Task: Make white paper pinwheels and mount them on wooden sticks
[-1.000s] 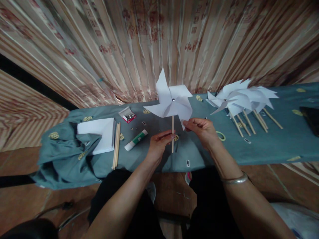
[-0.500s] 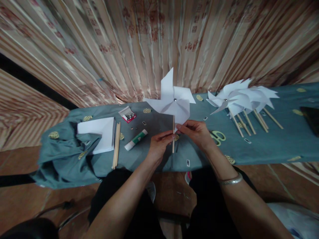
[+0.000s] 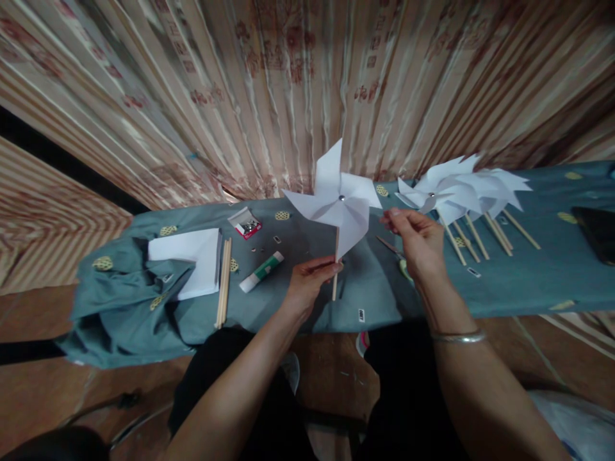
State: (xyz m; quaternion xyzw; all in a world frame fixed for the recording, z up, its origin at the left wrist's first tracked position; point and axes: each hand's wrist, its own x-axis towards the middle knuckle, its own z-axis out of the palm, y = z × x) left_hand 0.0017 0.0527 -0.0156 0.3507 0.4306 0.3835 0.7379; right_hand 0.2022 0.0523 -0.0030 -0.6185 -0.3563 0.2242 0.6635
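Note:
My left hand (image 3: 310,285) pinches the wooden stick of a white paper pinwheel (image 3: 331,205) between thumb and fingers. The pinwheel stands upright above the table, and a shiny round pin head marks its centre. To the right of its blades is my right hand (image 3: 418,240), raised and apart from the paper. Its fingers are curled in toward the thumb, with nothing seen in them. Below and behind that hand lie scissors (image 3: 403,266) with pale green handles, partly hidden by it. Several more white pinwheels (image 3: 461,186) on sticks lie overlapping at the right.
On the left of the cloth-covered table (image 3: 298,314) are folded white paper sheets (image 3: 206,256), several wooden sticks (image 3: 223,282), a glue stick (image 3: 262,272) and a small open box of metal pins (image 3: 245,224). A dark flat object (image 3: 593,230) lies far right. A curtain (image 3: 288,83) hangs behind.
My right hand has let go of the pinwheel's lower blade and moved up to the right. The left hand still holds the stick. The pinwheel's blades have turned slightly clockwise.

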